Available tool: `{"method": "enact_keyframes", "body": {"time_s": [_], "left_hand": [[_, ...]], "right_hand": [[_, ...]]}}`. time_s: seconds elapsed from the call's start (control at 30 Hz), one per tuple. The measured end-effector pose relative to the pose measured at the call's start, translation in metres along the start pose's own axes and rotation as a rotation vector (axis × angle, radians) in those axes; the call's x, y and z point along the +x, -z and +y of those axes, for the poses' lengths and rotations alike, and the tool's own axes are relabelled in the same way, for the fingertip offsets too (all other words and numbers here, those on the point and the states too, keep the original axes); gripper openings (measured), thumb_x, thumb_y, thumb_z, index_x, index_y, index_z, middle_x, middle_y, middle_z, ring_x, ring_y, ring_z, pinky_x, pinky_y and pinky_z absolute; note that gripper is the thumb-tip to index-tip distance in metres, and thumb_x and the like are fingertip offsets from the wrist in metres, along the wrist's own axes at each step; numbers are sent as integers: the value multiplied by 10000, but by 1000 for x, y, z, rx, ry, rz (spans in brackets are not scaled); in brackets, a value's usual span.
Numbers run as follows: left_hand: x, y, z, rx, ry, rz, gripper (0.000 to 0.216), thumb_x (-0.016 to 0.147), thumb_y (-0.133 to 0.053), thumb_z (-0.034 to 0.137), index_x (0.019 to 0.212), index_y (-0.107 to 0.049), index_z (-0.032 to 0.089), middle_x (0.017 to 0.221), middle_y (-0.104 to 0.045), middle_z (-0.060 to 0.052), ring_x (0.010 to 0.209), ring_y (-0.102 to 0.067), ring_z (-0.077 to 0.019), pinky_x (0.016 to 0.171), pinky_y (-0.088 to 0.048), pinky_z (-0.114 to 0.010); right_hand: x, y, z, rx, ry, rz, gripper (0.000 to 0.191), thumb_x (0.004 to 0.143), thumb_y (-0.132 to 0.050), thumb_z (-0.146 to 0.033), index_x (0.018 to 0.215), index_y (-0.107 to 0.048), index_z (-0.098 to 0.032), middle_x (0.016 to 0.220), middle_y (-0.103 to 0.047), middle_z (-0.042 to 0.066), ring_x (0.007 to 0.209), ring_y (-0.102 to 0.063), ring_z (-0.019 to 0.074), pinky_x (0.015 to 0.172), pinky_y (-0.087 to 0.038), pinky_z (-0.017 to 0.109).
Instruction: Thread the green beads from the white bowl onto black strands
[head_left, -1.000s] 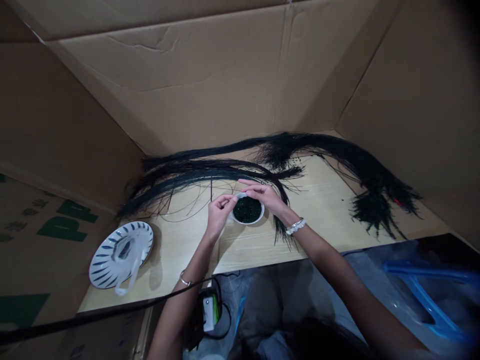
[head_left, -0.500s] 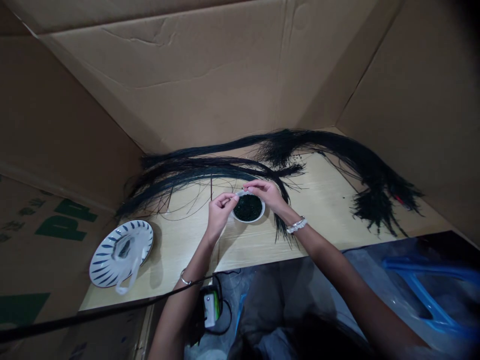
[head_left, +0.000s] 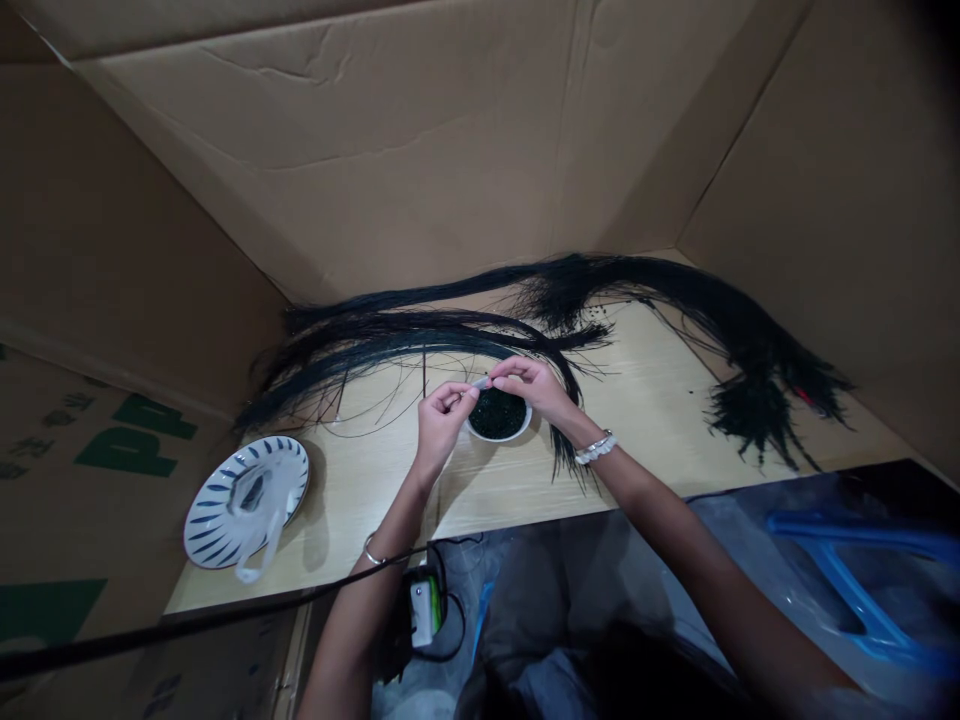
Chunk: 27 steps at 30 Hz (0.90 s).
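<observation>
Pinching thumb against forefinger, the left hand (head_left: 444, 418) meets the right hand (head_left: 536, 388) over the far edge of a small white bowl (head_left: 498, 438). Both grips are closed at the fingertips, which almost touch each other; whether a fine thread or bit sits between them is too small to tell. The bowl stands on the worktop (head_left: 645, 420) directly beneath the two hands, filled with tiny dark green pieces (head_left: 496, 412).

A pale bracelet (head_left: 595, 447) circles the right wrist, and a thin bangle (head_left: 370, 549) sits on the left forearm. Just behind the hands, a bundle of dark strands (head_left: 360, 365) stretches from the left and bends round to the right of the bowl, its loose ends lying near the right wrist. Farther back, another long dark bundle (head_left: 675, 275) runs along the cardboard wall (head_left: 420, 150) and fans out at the right, with something red (head_left: 805, 398) among its ends.

Well to the left, a white plate (head_left: 202, 525) with blue strokes carries crumpled clear plastic (head_left: 271, 520), which droops over its rim. A black cable (head_left: 300, 605) crosses in front; below the worktop's edge, a blue plastic frame (head_left: 855, 590) shows at right.
</observation>
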<state>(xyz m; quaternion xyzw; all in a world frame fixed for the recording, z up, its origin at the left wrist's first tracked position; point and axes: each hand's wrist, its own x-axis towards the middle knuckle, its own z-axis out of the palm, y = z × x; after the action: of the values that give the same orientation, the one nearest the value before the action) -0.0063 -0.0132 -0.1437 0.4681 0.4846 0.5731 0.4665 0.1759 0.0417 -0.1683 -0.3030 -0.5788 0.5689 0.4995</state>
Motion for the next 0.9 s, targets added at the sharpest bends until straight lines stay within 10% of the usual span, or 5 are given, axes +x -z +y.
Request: {"method": "enact_keyframes", "body": {"time_s": [0.9], "left_hand": [[2, 3, -7, 56, -52, -8, 400, 709, -882, 497, 779, -727, 134, 579, -577, 19, 523, -436, -76, 517, -320, -201]], "right_hand": [[0, 2, 6, -79, 70, -66, 215, 814, -838, -392, 925, -805, -211, 962, -776, 33, 928, -698, 173, 893, -512, 304]]}}
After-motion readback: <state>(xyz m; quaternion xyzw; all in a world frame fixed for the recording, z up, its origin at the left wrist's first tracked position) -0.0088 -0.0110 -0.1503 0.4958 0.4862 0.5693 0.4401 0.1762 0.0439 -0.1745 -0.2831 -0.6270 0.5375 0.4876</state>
